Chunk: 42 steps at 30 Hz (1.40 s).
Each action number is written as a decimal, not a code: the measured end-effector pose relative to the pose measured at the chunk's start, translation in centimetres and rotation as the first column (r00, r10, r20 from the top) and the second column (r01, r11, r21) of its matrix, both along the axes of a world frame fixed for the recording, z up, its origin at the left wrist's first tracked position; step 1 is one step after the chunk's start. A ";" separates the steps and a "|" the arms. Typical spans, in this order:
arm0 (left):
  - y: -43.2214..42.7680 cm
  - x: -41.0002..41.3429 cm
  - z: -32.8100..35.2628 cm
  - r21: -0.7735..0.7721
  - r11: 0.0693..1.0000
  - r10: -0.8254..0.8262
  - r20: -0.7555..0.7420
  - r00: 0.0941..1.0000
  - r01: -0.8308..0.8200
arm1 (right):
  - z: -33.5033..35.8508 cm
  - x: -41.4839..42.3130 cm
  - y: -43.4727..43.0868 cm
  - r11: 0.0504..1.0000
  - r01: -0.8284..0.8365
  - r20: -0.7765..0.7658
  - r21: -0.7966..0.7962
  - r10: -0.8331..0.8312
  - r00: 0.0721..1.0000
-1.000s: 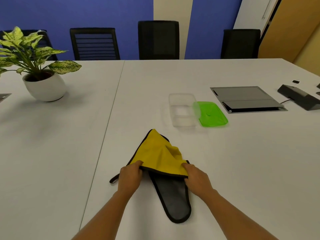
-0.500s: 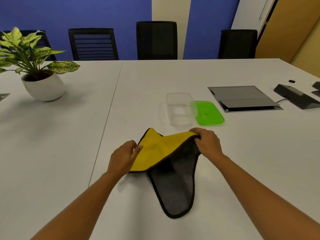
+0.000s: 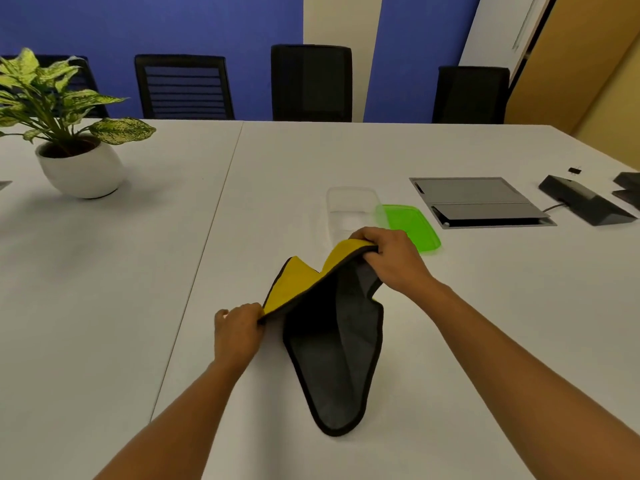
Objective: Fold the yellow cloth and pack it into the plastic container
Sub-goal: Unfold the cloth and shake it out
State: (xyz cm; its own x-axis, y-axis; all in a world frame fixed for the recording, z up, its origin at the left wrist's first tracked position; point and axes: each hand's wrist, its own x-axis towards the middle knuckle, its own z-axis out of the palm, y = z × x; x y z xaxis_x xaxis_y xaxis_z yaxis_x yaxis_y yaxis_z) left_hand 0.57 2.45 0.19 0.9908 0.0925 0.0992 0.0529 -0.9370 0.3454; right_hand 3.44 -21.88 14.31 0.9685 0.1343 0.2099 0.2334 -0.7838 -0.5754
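Since half a second ago, my right hand (image 3: 391, 261) has carried its corner of the yellow cloth (image 3: 332, 341) higher and farther from me. It now shows in front of the near end of the plastic container (image 3: 349, 206). Its fingers are curled over the black-trimmed edge, gripping it. My left hand (image 3: 237, 332) pinches the other end of that same edge, lower and nearer to me, thumb and fingers closed on the fabric. Between the two hands the edge runs taut on a slant, yellow face turned away, grey face towards me. The rest of the cloth hangs down and trails onto the white table (image 3: 138, 271), ending in a rounded corner close to me. The container stands open, with its green lid (image 3: 412, 230) lying flat just beside it on the right. Farther right sit a grey cable hatch (image 3: 478, 202) and a black device (image 3: 585, 202); a potted plant (image 3: 76, 157) stands far left.
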 end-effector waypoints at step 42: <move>11.9 7.7 26.6 -0.306 0.921 -0.326 -0.265 0.907 0.241 | 7.3 2.2 -8.9 0.854 -0.023 -0.188 0.519 0.141 0.972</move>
State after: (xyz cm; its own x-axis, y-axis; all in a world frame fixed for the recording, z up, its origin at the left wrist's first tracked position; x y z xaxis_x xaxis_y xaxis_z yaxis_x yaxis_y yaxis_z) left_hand 8.29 14.39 26.79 0.9555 -0.2165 -0.2005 -0.0593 -0.8066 0.5882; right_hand 5.68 -30.80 21.61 0.9873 0.1459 0.0628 0.1108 -0.3491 -0.9305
